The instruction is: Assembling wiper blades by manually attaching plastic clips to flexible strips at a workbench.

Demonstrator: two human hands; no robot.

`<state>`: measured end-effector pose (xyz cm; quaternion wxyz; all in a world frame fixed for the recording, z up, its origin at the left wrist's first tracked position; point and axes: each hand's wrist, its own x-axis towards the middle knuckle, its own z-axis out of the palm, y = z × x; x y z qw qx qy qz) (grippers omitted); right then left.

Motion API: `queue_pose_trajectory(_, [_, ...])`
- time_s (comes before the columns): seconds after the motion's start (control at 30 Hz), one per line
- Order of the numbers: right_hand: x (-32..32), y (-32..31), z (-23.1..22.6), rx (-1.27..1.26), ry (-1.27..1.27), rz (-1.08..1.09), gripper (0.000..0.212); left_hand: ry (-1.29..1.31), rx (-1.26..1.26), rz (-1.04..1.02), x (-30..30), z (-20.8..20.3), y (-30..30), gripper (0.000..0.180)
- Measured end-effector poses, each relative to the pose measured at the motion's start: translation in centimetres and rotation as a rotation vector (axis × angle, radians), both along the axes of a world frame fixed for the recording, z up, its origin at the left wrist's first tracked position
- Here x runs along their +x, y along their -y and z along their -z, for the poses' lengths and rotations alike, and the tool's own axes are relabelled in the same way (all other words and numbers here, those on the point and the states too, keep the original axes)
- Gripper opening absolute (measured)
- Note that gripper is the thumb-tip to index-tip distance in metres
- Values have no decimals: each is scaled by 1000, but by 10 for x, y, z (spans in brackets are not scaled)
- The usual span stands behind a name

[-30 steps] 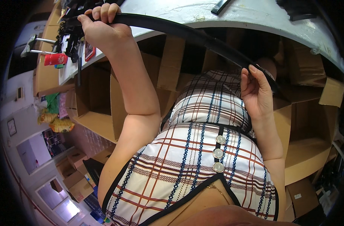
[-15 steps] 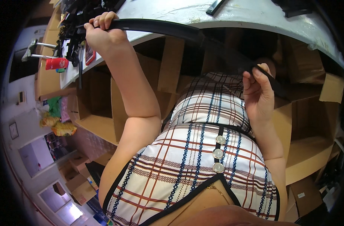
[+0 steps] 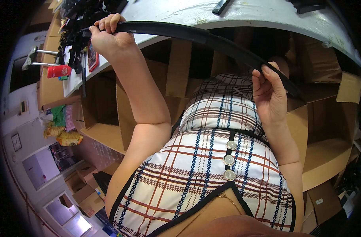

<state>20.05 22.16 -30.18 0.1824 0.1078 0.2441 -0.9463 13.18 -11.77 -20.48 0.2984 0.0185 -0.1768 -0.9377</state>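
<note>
A long, narrow black strip (image 3: 196,35), possibly a wiper blade, stretches between my hands along the near side of the table and above my lap. Raised at the left, my left hand (image 3: 112,33) has its fingers closed round one end of it. My right hand (image 3: 271,89), lower and on the right, pinches the strip between thumb and fingers a short way from its other end. That end points down to the right, past my fingers. A seam or joint shows near the strip's middle.
The white table (image 3: 251,14) holds a heap of black parts (image 3: 79,29) at the left, a short black piece (image 3: 220,6) and more black parts (image 3: 309,5) at the far right. A red can (image 3: 58,71) is beyond the left edge. Open cardboard boxes (image 3: 326,134) surround my legs.
The strip's right portion, blurred earlier, now shows sharply as one continuous curve. My right hand has shifted slightly; both hands keep their hold.
</note>
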Motion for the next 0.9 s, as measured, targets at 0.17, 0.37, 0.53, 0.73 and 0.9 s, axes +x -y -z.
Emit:
queue_pose_trajectory(0.17, [-1, 0, -1, -16, 53, -32, 9, -76, -80, 28, 1, -1, -4, 41])
queue_pose_trajectory(0.37, [-3, -1, 9, 39, -13, -32, 7, -136, -244, -16, 3, -3, -13, 38])
queue_pose_trajectory(0.53, [-5, -2, 10, 5, 27, -38, 10, -171, -303, 3, 3, -4, -15, 36])
queue_pose_trajectory(0.73, [3, 32, -2, -251, 109, -209, 23, -256, -261, 183, 11, -38, -46, 41])
queue_pose_trajectory(0.9, [-21, 90, -37, -477, -23, -469, 41, -424, -798, 484, 1, -88, -50, 35])
